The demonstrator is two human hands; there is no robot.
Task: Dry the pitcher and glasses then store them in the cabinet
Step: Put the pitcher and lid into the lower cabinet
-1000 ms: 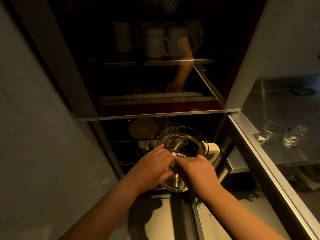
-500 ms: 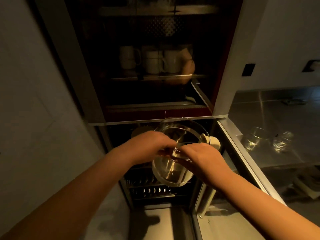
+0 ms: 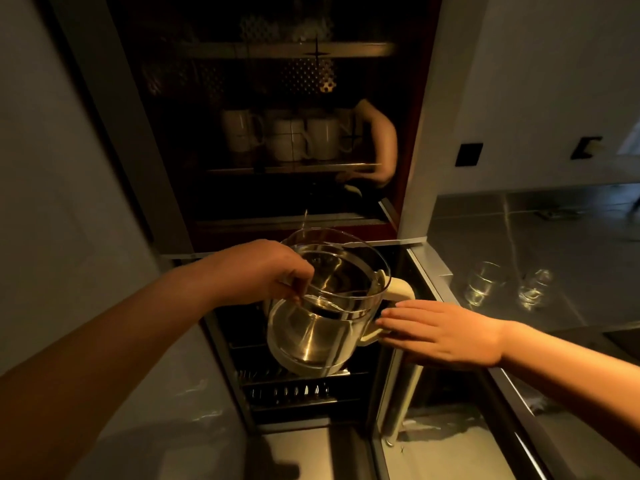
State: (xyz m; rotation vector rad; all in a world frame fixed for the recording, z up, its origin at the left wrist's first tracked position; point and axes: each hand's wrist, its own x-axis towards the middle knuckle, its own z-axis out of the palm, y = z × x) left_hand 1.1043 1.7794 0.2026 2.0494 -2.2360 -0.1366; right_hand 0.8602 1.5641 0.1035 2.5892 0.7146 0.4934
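In front of the open cabinet (image 3: pixel 114 109), the clear pitcher (image 3: pixel 325 306) is held tilted above the dark lower rack (image 3: pixel 294 389), its mouth facing up and toward the camera. The left hand (image 3: pixel 256 271) grips the near-left rim, fingers curled over the edge. The right hand (image 3: pixel 446 332) is released, fingers straight and flat, fingertips just beside the cream handle (image 3: pixel 391 306); contact cannot be confirmed. On the far shelf (image 3: pixel 294 168), pale mugs (image 3: pixel 287 138) stand in a row behind dark glass. On the steel counter (image 3: pixel 571 254) to the right, two glasses (image 3: pixel 485 282) stand near each other, well apart from the pitcher.
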